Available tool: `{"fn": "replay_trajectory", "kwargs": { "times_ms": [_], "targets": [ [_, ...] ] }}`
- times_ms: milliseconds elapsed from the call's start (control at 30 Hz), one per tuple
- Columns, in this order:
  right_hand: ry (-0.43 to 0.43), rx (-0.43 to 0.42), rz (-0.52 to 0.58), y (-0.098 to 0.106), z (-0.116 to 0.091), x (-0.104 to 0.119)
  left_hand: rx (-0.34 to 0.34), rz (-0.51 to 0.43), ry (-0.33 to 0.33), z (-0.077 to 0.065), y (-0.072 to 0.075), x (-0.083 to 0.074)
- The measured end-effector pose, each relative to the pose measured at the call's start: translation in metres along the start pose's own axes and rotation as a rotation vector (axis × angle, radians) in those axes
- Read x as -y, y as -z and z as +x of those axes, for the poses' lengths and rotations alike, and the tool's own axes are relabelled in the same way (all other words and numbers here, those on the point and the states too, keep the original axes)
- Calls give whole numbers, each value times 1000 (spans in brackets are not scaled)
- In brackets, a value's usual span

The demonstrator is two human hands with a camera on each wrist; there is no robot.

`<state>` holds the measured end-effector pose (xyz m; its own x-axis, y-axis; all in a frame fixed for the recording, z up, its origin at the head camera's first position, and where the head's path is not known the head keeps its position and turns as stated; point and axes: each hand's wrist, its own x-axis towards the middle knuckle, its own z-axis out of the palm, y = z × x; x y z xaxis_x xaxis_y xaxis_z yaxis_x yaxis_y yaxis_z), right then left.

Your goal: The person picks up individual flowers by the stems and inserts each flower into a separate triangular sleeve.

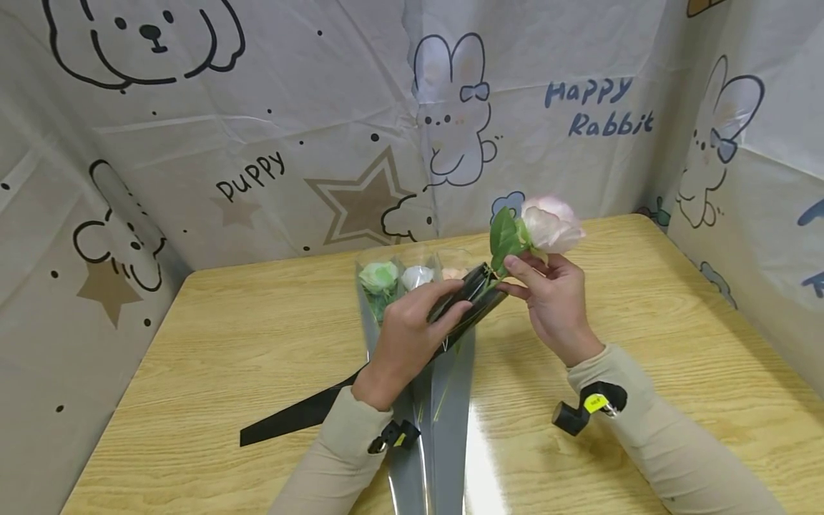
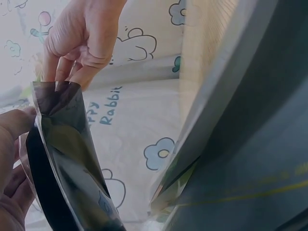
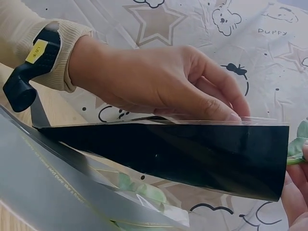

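Note:
A slim black flower sleeve [image 3: 192, 149] is gripped near its wide mouth by my left hand [image 1: 407, 332], with the narrow end slanting down to the left. My right hand [image 1: 558, 307] pinches a pale pink artificial rose [image 1: 552, 225] just below its bloom. The rose's green leaf [image 1: 503, 242] stands up beside my right thumb. Its stem runs into the mouth of the black sleeve, and the lower length is hidden inside. In the left wrist view, fingers of the right hand [image 2: 86, 38] are right at the sleeve's top edge.
Grey wrapped sleeves [image 1: 447, 408] lie on the wooden table [image 1: 257, 322] under the left hand. At their far end show a green rose [image 1: 380, 275], a white rose [image 1: 417, 276] and a peach bloom [image 1: 454, 273]. A printed cloth [image 1: 270, 207] hangs around the table.

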<state>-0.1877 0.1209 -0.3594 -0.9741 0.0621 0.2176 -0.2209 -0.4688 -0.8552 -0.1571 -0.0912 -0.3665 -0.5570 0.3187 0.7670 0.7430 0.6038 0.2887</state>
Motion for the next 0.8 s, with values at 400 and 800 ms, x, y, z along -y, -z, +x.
{"fn": "replay_trajectory", "kwargs": {
  "times_ms": [400,800],
  "targets": [
    [6,51,-6,5,3,1,-81,-25,-11,0,0,0],
    [30,183,-186,12,7,7,-125,-19,-41,1,0,0]
  ]
}}
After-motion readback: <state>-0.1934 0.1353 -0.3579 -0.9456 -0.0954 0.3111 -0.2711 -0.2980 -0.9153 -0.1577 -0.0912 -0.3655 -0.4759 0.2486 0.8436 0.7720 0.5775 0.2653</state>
